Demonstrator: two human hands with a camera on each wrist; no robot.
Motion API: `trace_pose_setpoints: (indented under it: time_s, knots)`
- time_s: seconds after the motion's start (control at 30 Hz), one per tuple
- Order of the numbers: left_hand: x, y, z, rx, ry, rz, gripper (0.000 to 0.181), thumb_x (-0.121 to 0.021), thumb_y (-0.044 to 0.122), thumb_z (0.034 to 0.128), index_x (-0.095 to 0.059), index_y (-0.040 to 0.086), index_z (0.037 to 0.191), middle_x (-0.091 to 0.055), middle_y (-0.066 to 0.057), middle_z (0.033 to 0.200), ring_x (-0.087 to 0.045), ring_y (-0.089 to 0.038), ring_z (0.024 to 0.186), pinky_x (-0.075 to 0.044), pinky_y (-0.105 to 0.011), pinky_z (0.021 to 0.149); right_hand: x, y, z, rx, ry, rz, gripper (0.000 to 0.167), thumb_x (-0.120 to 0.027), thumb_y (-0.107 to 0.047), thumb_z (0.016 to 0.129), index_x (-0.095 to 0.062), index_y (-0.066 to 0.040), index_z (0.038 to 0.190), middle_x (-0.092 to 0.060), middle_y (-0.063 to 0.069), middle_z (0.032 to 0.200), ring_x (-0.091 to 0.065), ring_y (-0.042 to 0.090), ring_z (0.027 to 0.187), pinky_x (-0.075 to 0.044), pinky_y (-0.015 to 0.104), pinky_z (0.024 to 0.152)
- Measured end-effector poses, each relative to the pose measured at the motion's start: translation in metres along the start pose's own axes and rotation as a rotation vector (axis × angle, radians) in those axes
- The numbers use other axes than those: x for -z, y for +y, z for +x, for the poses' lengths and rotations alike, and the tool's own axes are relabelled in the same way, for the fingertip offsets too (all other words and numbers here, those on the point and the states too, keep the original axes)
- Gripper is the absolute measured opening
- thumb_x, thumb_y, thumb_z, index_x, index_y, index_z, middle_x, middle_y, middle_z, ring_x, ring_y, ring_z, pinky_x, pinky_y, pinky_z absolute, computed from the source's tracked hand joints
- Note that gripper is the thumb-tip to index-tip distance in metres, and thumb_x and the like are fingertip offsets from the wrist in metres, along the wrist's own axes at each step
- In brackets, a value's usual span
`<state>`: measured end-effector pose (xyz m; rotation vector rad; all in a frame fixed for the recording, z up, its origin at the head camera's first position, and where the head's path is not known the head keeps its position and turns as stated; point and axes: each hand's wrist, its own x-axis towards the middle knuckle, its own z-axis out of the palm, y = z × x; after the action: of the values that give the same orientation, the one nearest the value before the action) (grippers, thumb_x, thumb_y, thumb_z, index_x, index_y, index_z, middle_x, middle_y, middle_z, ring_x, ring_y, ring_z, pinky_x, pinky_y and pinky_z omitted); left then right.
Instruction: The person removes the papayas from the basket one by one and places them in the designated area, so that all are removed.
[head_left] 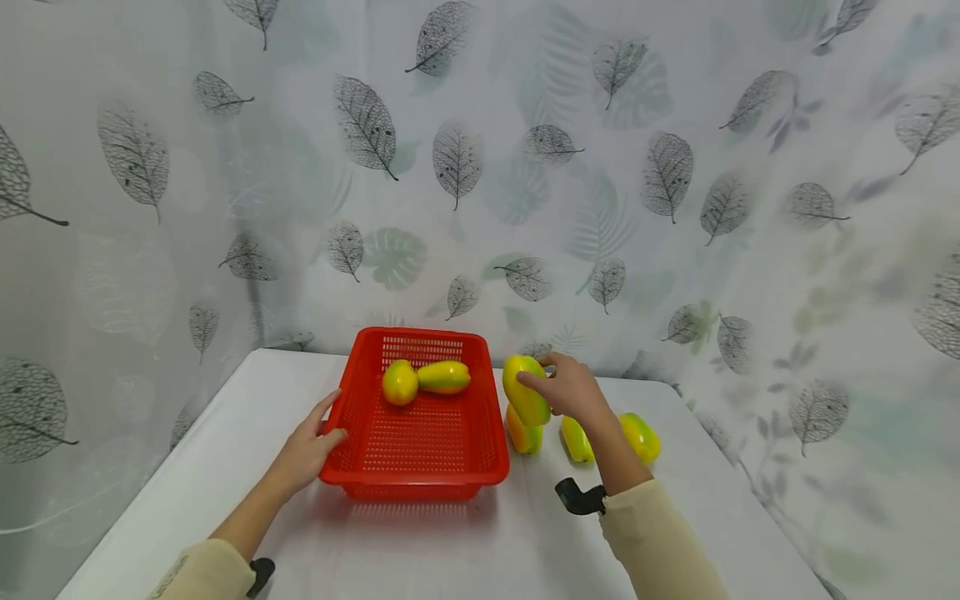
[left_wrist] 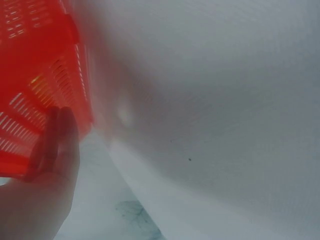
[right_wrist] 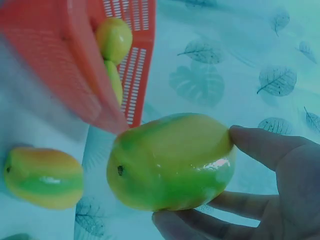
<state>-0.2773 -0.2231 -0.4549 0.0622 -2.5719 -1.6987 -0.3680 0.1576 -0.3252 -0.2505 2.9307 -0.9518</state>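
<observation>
1. Progress: appears part done. Two yellow-green fruits lie in the red basket [head_left: 416, 479]: a rounder-looking fruit [head_left: 400, 382] at its 11 o'clock and a longer-looking fruit [head_left: 444, 377] at 1 o'clock, the pair touching or nearly so.
2. Outstanding, by my count: the fruit in hand plus three on the white table [head_left: 450, 558], all near 3 o'clock of the basket: a near fruit [head_left: 528, 439] just beside it, a middle fruit [head_left: 576, 439], and a far fruit [head_left: 640, 437] partly behind the forearm.
3. Right hand [head_left: 576, 387]: partly spread, thumb and fingers gripping the held fruit [right_wrist: 172, 162] from opposite sides. The fruit appears raised, outside the basket's 3 o'clock rim. Forearm points towards 11 o'clock.
4. Left hand [head_left: 306, 450]: holds the basket's 9 o'clock rim, thumb over it, fingers nearly straight along the outer wall. Forearm points towards 1 o'clock. Firmness of hold cannot be determined.
</observation>
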Motion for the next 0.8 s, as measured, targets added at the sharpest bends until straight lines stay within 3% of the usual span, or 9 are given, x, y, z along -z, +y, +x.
trace_pose_setpoints:
  time_s: [0.17,0.3,0.5,0.8]
  knots:
    - [0.001,0.001,0.001,-0.005,-0.002,0.002,0.072,-0.05,0.014,0.1046,-0.014,0.014,0.167,-0.05,-0.033,0.141,-0.066,-0.032,0.106,-0.064,-0.046,0.084,-0.001,0.007,-0.014,-0.078,-0.032,-0.04,0.071,-0.071,-0.049,0.093,-0.055,-0.001,0.142,-0.064,0.023,0.133,-0.073,0.029,0.08,-0.064,0.038,0.071]
    - [0.002,0.0,0.001,-0.002,-0.006,0.002,0.072,-0.05,0.015,0.1049,-0.013,0.014,0.167,-0.05,-0.033,0.141,-0.066,-0.032,0.106,-0.064,-0.045,0.084,-0.007,0.013,-0.023,-0.126,-0.064,-0.083,0.069,-0.071,-0.049,0.092,-0.057,0.0,0.138,-0.068,0.02,0.122,-0.069,0.026,0.076,-0.063,0.035,0.068]
    - [0.001,0.0,-0.001,0.0,-0.014,-0.005,0.072,-0.049,0.014,0.105,-0.012,0.014,0.167,-0.049,-0.033,0.142,-0.065,-0.034,0.108,-0.064,-0.046,0.085,-0.022,0.024,-0.035,-0.129,-0.092,-0.129,0.065,-0.071,-0.049,0.092,-0.06,0.002,0.131,-0.067,0.012,0.097,-0.065,0.025,0.068,-0.059,0.032,0.062]
    - [0.001,-0.001,0.0,-0.014,-0.018,-0.009,0.072,-0.049,0.014,0.1053,-0.012,0.012,0.167,-0.05,-0.034,0.142,-0.066,-0.035,0.108,-0.064,-0.046,0.085,-0.045,0.043,-0.048,-0.138,-0.128,-0.096,0.056,-0.075,-0.046,0.09,-0.064,0.001,0.119,-0.066,0.009,0.09,-0.065,0.022,0.068,-0.062,0.033,0.062]
